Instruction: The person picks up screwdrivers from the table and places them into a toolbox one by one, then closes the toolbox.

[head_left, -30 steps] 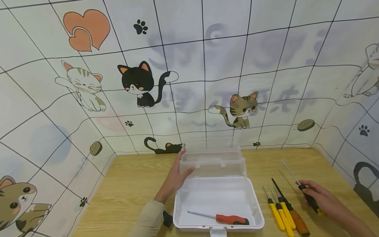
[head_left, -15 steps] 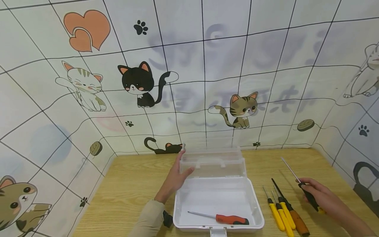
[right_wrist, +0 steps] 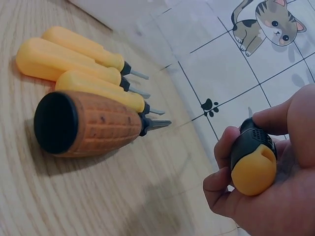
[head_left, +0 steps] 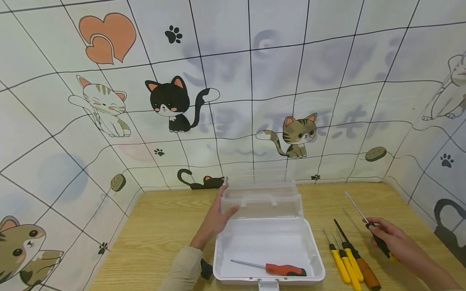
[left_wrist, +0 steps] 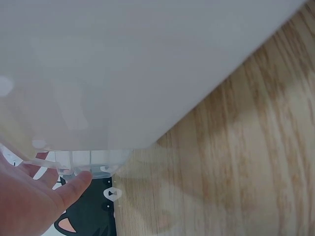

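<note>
Screwdriver (right_wrist: 253, 167) looks black and yellow, its shaft (head_left: 356, 206) silvery.

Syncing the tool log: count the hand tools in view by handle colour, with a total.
Yellow handles: 3
Orange-brown handle: 1
Red-and-black handle: 1
Black-and-yellow handle: 1
Total: 6

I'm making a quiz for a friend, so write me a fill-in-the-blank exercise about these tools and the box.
The left hand grips the raised, clear ____ of the white box.
The red-and-black screwdriver lies ____ the box.
On the table lie ____ yellow-handled screwdrivers.
The right hand holds a screwdriver with a black-and-____ handle.

Missing words: lid; inside; three; yellow.
</note>
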Available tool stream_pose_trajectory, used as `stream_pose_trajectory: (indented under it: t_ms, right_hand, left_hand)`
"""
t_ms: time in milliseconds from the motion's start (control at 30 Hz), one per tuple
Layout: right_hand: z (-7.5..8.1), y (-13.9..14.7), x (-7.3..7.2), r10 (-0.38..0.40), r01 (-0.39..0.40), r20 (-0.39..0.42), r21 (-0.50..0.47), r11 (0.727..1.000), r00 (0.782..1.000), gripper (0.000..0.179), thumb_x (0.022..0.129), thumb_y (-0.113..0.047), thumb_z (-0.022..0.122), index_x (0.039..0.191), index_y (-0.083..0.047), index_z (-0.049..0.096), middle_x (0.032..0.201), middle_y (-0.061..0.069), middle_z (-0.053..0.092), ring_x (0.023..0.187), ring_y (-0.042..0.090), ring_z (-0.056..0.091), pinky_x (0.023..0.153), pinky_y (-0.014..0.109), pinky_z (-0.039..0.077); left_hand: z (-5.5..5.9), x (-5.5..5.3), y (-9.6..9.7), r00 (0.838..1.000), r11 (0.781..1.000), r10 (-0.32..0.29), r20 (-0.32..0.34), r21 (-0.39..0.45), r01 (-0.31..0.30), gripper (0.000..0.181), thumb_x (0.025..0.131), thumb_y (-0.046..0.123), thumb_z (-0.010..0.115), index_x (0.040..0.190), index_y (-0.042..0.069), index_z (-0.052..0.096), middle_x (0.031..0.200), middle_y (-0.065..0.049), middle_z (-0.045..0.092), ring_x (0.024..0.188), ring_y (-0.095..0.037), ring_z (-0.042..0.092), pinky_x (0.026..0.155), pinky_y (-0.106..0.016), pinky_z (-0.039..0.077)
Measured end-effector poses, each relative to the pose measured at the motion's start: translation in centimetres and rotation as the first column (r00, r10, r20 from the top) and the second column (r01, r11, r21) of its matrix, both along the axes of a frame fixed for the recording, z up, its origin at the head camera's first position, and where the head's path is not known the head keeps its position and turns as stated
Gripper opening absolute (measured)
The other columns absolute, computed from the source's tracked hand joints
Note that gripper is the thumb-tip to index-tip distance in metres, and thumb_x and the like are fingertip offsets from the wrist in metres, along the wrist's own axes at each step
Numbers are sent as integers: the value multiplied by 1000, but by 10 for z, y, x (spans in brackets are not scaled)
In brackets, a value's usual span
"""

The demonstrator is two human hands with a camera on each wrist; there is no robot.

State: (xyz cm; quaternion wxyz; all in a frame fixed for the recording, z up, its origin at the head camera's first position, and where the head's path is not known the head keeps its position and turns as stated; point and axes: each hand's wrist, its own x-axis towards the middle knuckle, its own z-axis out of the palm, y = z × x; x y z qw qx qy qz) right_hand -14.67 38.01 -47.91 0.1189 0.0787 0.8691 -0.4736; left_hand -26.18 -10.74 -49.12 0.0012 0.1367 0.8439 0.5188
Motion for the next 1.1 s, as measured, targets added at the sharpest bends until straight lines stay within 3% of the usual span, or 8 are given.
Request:
stream_pose_trajectory:
  t_ms: [133, 567, 767, 933, 1100]
  right_hand:
    - [4, -1, 2, 17, -17, -23, -9, 1000, 1000, 52, 110, -32, 26, 143, 8, 28, 99, 13, 50, 80, 20, 48, 63, 32, 42]
    - [14, -10, 6, 47, -48, -30, -62, 997, 998, 51, 110, -32, 30, 143, 7, 29, 101, 14, 52, 82, 21, 50, 65, 34, 44]
    - [19, -18, 5, 73, -75, -34, -38, 997, 997, 52, 110, -34, 30, 144, 6, 29, 100, 15, 52, 82, 21, 50, 65, 34, 43]
    - [23, -23, 3, 92, -94, -55, -50, 994, 994, 51, 110, -35, 32, 143, 4, 32, 99, 14, 50, 81, 21, 49, 64, 34, 43]
    - [28, -30, 3, 140, -154, -139, -96, 983, 980, 45, 110, -30, 33, 140, 3, 35, 94, 11, 49, 78, 22, 48, 60, 33, 39]
  left_hand:
    - [1, 0, 1, 1000, 1000, 3, -3, 4, -3, 75, 94, 37, 66, 153, 44, 21, 161, -10, 28, 146, -38, 28, 111, -69, 24]
    - [-1, 1, 0, 1000, 1000, 4, 3, -1, -4, 74, 95, 38, 66, 153, 44, 20, 162, -8, 27, 146, -38, 29, 111, -69, 24]
    - [-1, 2, 0, 1000, 1000, 2, 13, 4, -2, 76, 93, 43, 67, 153, 46, 20, 163, -7, 25, 146, -38, 27, 112, -68, 23]
    - [-2, 0, 0, 1000, 1000, -5, -2, 3, 5, 76, 94, 40, 67, 153, 43, 21, 163, -7, 25, 147, -37, 27, 112, -67, 23]
    - [-1, -2, -1, 1000, 1000, -19, -19, 0, 19, 76, 95, 37, 66, 156, 34, 21, 161, -8, 28, 146, -35, 29, 113, -65, 24]
